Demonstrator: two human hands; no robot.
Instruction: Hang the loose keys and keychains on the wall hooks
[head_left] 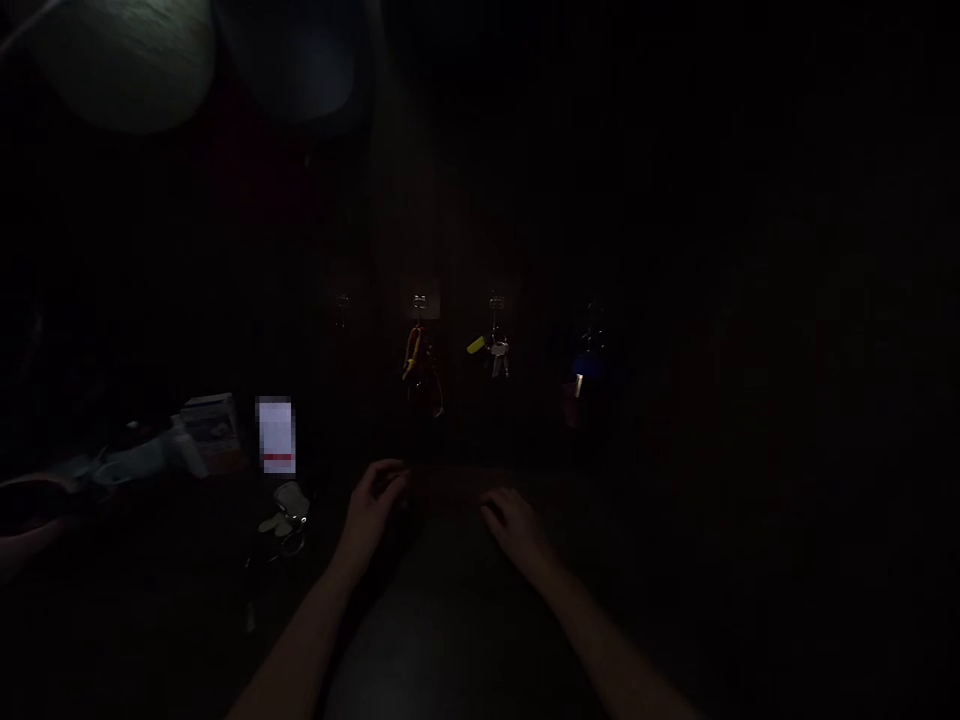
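The scene is very dark. My left hand (376, 492) is low over a dark surface, fingers loosely bent and thumb apart, with nothing visible in it. Across a short gap, my right hand (514, 515) is in a similar pose, fingers relaxed and apart from the thumb, also without any visible object. To the left of my left hand lies a bunch of keys (291, 518) with a ring. Hanging on hooks beyond my hands are a yellow and red cord (414, 352), a set of keys (500, 355) with a yellow tag (476, 345), and a blue item (587, 366).
A small box (211, 430) stands at the left, beside a bright pixelated rectangle (276, 436). A pinkish rounded object (34, 540) sits at the far left edge. Pale rounded shapes (131, 70) hang at the top left. Darkness hides the right side.
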